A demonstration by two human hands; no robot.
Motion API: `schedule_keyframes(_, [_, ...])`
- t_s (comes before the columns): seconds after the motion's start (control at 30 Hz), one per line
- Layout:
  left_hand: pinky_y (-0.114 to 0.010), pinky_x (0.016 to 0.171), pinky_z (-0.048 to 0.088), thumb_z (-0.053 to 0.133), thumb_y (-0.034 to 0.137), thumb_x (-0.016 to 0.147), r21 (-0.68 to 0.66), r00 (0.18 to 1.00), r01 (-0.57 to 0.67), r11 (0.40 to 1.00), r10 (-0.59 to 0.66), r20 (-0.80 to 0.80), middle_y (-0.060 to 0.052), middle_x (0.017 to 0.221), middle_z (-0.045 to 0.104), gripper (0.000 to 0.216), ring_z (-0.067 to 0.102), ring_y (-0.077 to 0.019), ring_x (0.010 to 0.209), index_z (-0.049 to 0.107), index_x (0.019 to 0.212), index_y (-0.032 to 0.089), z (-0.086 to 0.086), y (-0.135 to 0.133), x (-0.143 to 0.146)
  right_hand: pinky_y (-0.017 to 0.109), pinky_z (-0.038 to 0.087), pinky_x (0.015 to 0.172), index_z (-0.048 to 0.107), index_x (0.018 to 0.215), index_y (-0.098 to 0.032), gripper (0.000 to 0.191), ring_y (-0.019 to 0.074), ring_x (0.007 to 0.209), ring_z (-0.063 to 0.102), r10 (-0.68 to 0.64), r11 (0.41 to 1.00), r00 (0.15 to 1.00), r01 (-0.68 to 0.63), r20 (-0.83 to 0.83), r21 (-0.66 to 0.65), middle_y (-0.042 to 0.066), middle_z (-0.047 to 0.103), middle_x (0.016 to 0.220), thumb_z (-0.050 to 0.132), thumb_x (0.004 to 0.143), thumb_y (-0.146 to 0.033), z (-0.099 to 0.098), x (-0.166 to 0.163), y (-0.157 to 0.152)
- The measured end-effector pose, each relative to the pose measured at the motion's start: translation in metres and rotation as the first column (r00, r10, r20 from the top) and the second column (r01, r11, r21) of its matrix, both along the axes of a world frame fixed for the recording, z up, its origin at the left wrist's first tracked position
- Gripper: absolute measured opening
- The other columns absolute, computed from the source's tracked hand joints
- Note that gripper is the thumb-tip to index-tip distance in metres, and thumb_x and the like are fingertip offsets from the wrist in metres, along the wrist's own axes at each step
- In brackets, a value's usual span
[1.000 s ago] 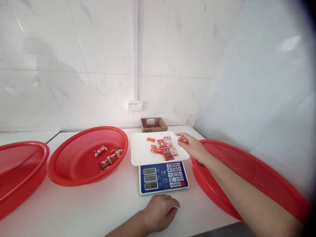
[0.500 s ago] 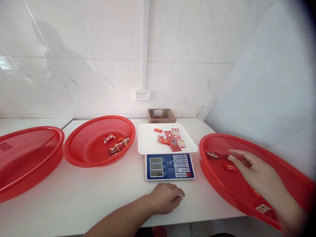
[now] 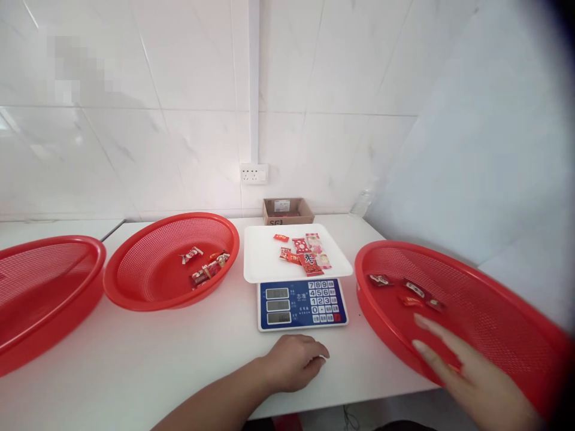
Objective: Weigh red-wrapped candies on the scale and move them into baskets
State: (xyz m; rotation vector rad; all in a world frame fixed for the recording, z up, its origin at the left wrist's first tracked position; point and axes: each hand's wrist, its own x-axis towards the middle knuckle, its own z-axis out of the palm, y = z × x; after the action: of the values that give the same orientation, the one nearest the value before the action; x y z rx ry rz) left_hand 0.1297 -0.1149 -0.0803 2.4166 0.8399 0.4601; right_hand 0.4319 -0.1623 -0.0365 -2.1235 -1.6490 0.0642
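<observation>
My left hand (image 3: 294, 362) rests on the white table just in front of the weighing scale (image 3: 303, 305), its fingers curled in and no item showing in them. Several wrapped candies (image 3: 309, 263) lie on the scale's white pan (image 3: 260, 254). Over the near part of the right red basket (image 3: 381, 341), my right hand (image 3: 467, 371) is open, thumb and fingers apart and holding nothing. Beyond its fingertips, small wrapped candies (image 3: 412, 288) lie on the basket floor. The hand hides part of the basket.
A middle red basket (image 3: 135, 293) left of the scale holds several wrapped candies (image 3: 209, 269). Another red basket (image 3: 49, 335) stands at the far left. Behind the scale sits a small cardboard box (image 3: 288, 212), below a wall socket (image 3: 254, 173).
My right hand has let go of a wrapped candy in the right basket, opened, and drawn back toward me. My left hand stays in place. The view has turned slightly.
</observation>
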Motion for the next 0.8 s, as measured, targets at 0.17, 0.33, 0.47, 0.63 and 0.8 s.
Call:
schedule_keyframes(0.17, [-0.024, 0.078, 0.047, 0.042, 0.020, 0.085, -0.044, 0.998, -0.009, 0.999, 0.011, 0.057, -0.003, 0.096, 0.067, 0.027, 0.062, -0.0157, 0.087, 0.061, 0.103, 0.022, 0.000, 0.000, 0.001, 0.039, 0.053, 0.068, 0.053, 0.121, -0.025, 0.045, 0.0280, 0.095, 0.063, 0.127, 0.963, 0.975, -0.077, 0.185, -0.257, 0.007, 0.065, 0.112, 0.040, 0.082, -0.044, -0.005, -0.026, -0.004])
schedule_keyframes(0.33, [-0.025, 0.080, 0.046, 0.040, 0.021, 0.086, -0.106, 0.995, -0.027, 0.994, 0.037, 0.095, -0.003, 0.097, 0.066, 0.028, 0.061, -0.0158, 0.089, 0.062, 0.102, 0.022, -0.001, 0.001, 0.003, 0.030, 0.052, 0.057, 0.054, 0.120, -0.024, 0.046, 0.0221, 0.078, 0.067, 0.092, 0.972, 0.932, -0.007, 0.350, -0.236, 0.007, 0.070, 0.100, 0.036, 0.080, -0.011, -0.011, -0.049, -0.014])
schedule_keyframes(0.47, [-0.025, 0.079, 0.046, 0.038, 0.023, 0.087, -0.137, 0.995, -0.037, 0.990, 0.048, 0.082, -0.003, 0.096, 0.066, 0.027, 0.060, -0.0165, 0.088, 0.062, 0.100, 0.023, 0.000, 0.003, 0.004, 0.027, 0.053, 0.070, 0.057, 0.117, -0.025, 0.047, 0.0196, 0.087, 0.066, 0.012, 0.997, 0.927, 0.018, 0.375, -0.077, 0.005, 0.068, 0.107, 0.040, 0.077, -0.007, -0.032, -0.059, -0.023])
schedule_keyframes(0.63, [-0.026, 0.080, 0.046, 0.039, 0.025, 0.086, -0.167, 0.993, -0.047, 0.985, 0.064, 0.096, -0.003, 0.098, 0.066, 0.026, 0.060, -0.0171, 0.089, 0.062, 0.098, 0.024, -0.001, 0.005, 0.006, 0.028, 0.049, 0.083, 0.054, 0.121, -0.024, 0.055, 0.0192, 0.096, 0.062, 0.010, 1.000, 0.940, -0.003, 0.341, -0.021, 0.003, 0.064, 0.114, 0.039, 0.073, -0.002, -0.050, -0.057, -0.020])
schedule_keyframes(0.8, [-0.026, 0.080, 0.047, 0.040, 0.026, 0.086, -0.169, 0.992, -0.060, 0.984, 0.077, 0.095, -0.003, 0.098, 0.066, 0.025, 0.060, -0.0172, 0.090, 0.062, 0.098, 0.023, -0.001, 0.006, 0.006, 0.028, 0.052, 0.075, 0.052, 0.124, -0.022, 0.054, 0.0207, 0.090, 0.064, -0.076, 0.994, 0.959, 0.094, 0.272, -0.055, 0.005, 0.065, 0.113, 0.038, 0.075, -0.005, -0.037, -0.053, -0.011])
